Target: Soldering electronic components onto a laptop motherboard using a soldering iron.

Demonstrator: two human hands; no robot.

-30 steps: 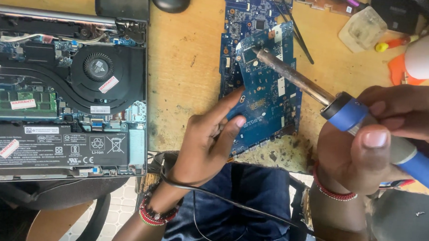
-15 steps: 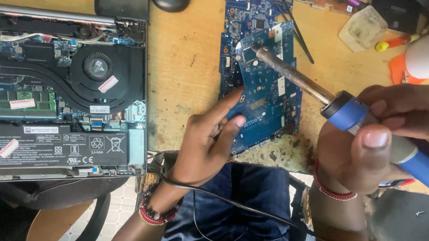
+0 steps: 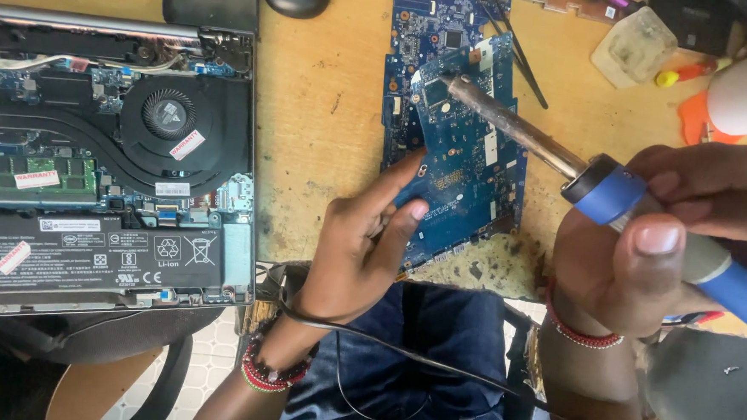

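Soldering iron clamped in the right hand, fingers wrapped tight round the blue handle, thumb across it; handle's back end runs off the right frame edge, so its full length and cord exit are cut off. Long axis slants from the grip up and left, metal shaft ahead of the fist, tip down on the smaller blue board; exact contact spot too small to make out. That board lies tilted on top of a longer blue motherboard, whose upper end is cut by the top edge. Left hand, across from the grip on the board's near-left side, presses fingertips on the small board's lower-left corner, fingers mostly straight, nothing closed in them. A black cable crosses the left wrist and runs under the right forearm; its ends are hidden. Beyond the tip: black tweezers, a clear plastic tub, a white object, blurred and cut off, just above the grip. Far left of the grip, an opened laptop, fan showing, partly out of frame. Bare wooden table between laptop and boards gives open room; table edge lies just under the small board, lap below it.
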